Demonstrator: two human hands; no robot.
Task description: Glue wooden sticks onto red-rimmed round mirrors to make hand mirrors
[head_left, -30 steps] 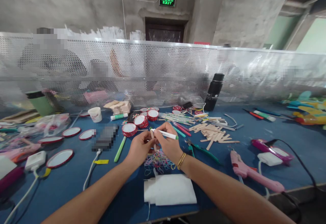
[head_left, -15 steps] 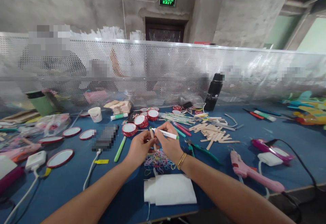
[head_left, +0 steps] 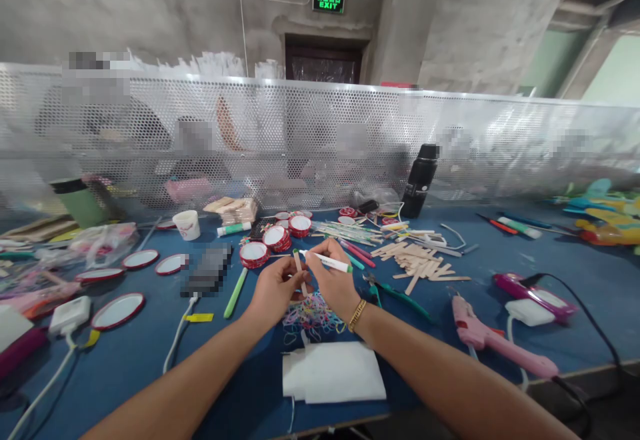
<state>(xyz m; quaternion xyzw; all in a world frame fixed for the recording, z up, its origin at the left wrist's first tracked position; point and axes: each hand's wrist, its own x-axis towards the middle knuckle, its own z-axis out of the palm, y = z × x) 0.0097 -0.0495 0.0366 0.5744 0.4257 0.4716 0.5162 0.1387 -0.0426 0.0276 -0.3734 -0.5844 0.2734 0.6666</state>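
My left hand [head_left: 271,293] pinches a flat wooden craft stick [head_left: 299,268], held upright at a slight tilt. Green colour shows at the stick's top end. In my right hand [head_left: 334,287] is a white marker pen [head_left: 333,263] with a green end, gripped like a pencil. Its tip points left at the stick's top, close to the green part; whether it touches, I cannot tell. Below both hands lies a tangle of coloured rubber bands [head_left: 315,313]. Nearer to me is a folded white cloth or pouch [head_left: 340,372].
Loose craft sticks [head_left: 417,260], green-handled pliers [head_left: 405,299] and a pink glue gun [head_left: 493,340] lie to the right. Round red-rimmed discs [head_left: 254,253], a green pen [head_left: 235,293] and a phone [head_left: 207,270] are leftward. A black bottle [head_left: 420,180] stands by the perforated metal screen [head_left: 320,147].
The marker has shifted very slightly at the stick's top. Both hands keep their holds and have hardly moved.
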